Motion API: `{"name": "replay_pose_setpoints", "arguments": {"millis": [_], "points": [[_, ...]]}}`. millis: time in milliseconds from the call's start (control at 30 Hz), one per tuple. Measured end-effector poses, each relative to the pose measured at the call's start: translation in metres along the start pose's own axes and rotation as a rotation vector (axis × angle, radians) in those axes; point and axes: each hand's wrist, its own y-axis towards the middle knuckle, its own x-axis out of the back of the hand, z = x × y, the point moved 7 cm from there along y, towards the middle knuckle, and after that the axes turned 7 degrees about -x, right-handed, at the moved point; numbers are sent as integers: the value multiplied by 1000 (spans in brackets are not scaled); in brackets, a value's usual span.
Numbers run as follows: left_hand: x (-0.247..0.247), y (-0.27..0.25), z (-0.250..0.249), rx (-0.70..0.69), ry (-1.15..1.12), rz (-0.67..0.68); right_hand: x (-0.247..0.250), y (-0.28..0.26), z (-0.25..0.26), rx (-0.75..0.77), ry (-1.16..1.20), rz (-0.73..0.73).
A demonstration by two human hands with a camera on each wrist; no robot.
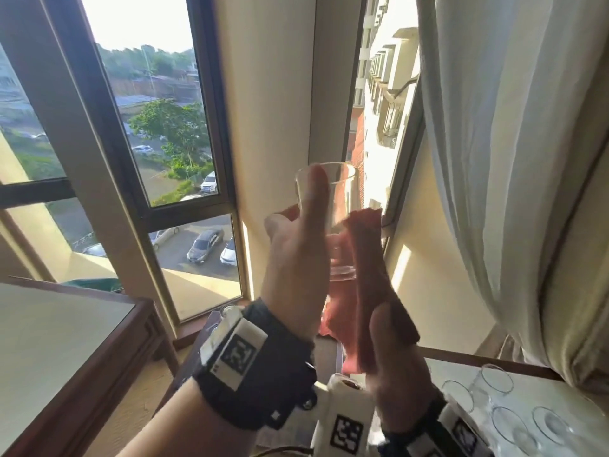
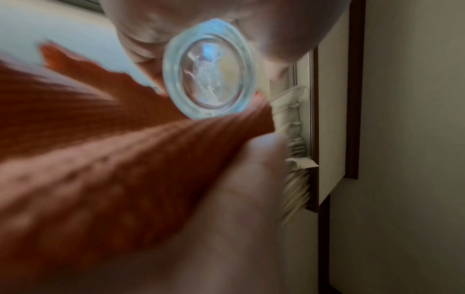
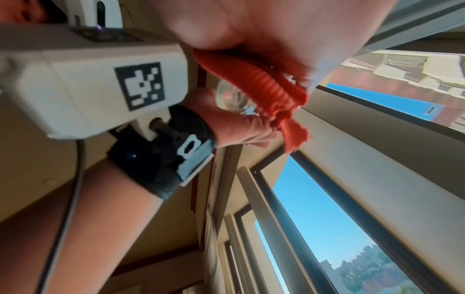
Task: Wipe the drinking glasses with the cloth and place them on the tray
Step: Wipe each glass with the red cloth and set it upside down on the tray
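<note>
Head view: we find one clear cylindrical drinking glass (image 1: 333,222) raised upright before the window, the left hand (image 1: 296,258) wrapped round its side. The right hand (image 1: 395,367) pinches one folded orange-red ribbed cloth (image 1: 365,285) against the glass's right wall. We count four more clear glasses (image 1: 494,380) at lower right; their support is unclear.

Left wrist view: the glass's thick round base (image 2: 210,76) faces us, cloth touching its lower edge.

Right wrist view: the right-hand fingers (image 3: 251,29) clamp the cloth.

Head high; wrists close, upward-facing
</note>
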Motion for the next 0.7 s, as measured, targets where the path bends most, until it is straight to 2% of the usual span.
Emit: {"name": "replay_pose_setpoints", "arguments": {"millis": [100, 233, 267, 367, 400, 433, 500, 600, 700], "points": [[-8, -10, 2, -49, 121, 97, -3, 18, 9, 118, 69, 23], [-22, -30, 16, -192, 303, 200, 28, 34, 46, 333, -199, -243], [-25, -30, 16, -195, 285, 214, 25, 31, 50, 348, -223, -246], [-18, -19, 9, -106, 129, 184, 5, 16, 28, 312, -108, -63], [-14, -13, 7, -87, 66, 167, 0, 11, 18, 248, -46, -20], [-10, -9, 3, -83, 24, 148, -1, 9, 6, 192, 10, -11], [-10, -8, -3, -101, 20, 157, 0, 10, 4, 223, -12, -21], [-22, -21, -1, -129, 100, 218, 7, 26, 26, 298, -62, -10], [-23, -22, 9, -134, 169, 203, 4, 36, 60, 360, -55, -43]]}}
